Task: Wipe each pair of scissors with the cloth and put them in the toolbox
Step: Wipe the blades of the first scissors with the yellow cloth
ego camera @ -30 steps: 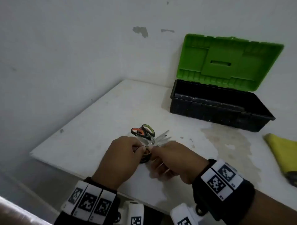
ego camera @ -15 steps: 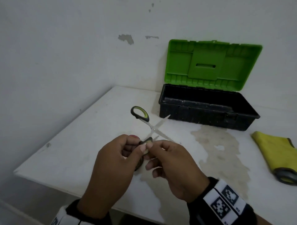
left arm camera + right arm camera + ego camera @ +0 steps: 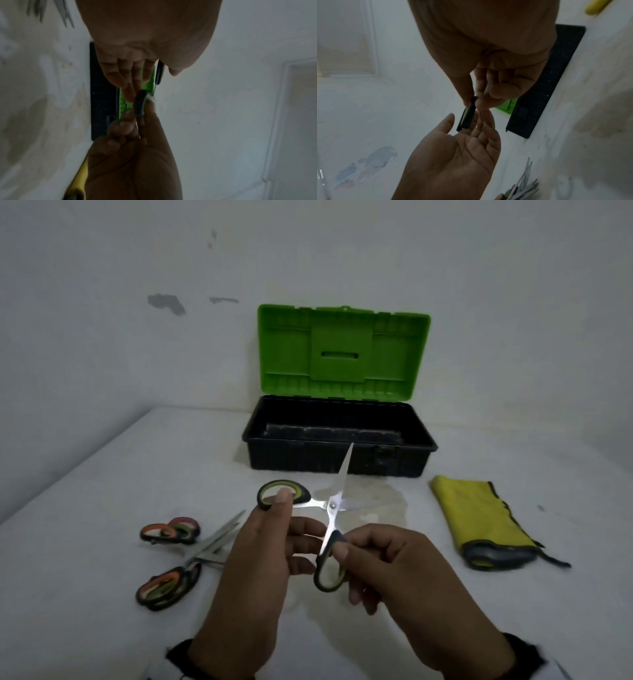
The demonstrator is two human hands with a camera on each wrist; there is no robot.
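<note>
Spare scissors (image 3: pixel 178 556): piled on the white table (image 3: pixel 102 481), left of and below the grip, handles toward the person; they look unwiped.
Left hand (image 3: pixel 250 570): thumb and fingertips pinch the upper handle loop, other fingers loosely extended; probably steadying that half.
Held scissors (image 3: pixel 330 508): lifted off the table between both hands, blades spread wide in a cross, one tip pointing away toward the box; likely opened to bare both blades for wiping.
Right hand (image 3: pixel 404 583): thumb and forefinger pinch the lower loop, remaining fingers curled beneath.
Toolbox (image 3: pixel 339 453): beyond the grip, green lid propped up; the visible interior shows no scissors.
Cloth (image 3: pixel 479 522): yellow, folded, right of the grip, untouched; one hand must let go to fetch it.
</note>
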